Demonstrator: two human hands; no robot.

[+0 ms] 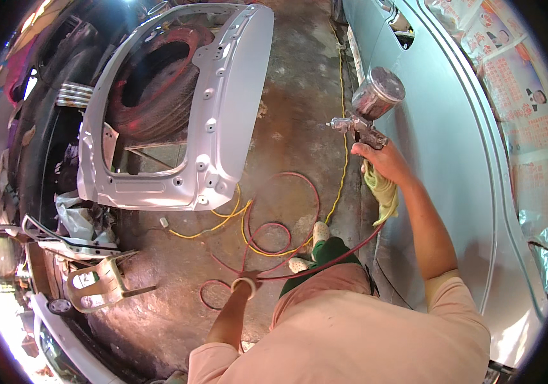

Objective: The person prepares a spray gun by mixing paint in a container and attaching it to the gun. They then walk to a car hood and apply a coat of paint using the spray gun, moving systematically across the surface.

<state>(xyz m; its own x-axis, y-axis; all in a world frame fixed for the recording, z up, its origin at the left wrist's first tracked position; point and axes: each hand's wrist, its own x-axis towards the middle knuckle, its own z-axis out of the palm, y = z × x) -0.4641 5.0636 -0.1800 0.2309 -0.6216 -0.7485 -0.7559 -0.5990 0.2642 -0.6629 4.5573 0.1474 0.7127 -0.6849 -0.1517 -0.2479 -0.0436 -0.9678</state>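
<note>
Beside you on the right stands one pale blue-green car body panel [453,147]; one bare silver metal door shell [222,115] leans over a red-rimmed tyre on the concrete floor [293,83]. Your right hand [379,157] has a closed grip on one metal spray gun with a round cup [370,105], held just beside the panel, with a yellow-green cloth [384,192] under the palm. Your left hand [246,281] is closed around one thin red air hose [286,217]. That hose and one yellow cable [341,128] loop near your feet; you could trip, or drag them against the panel.
</note>
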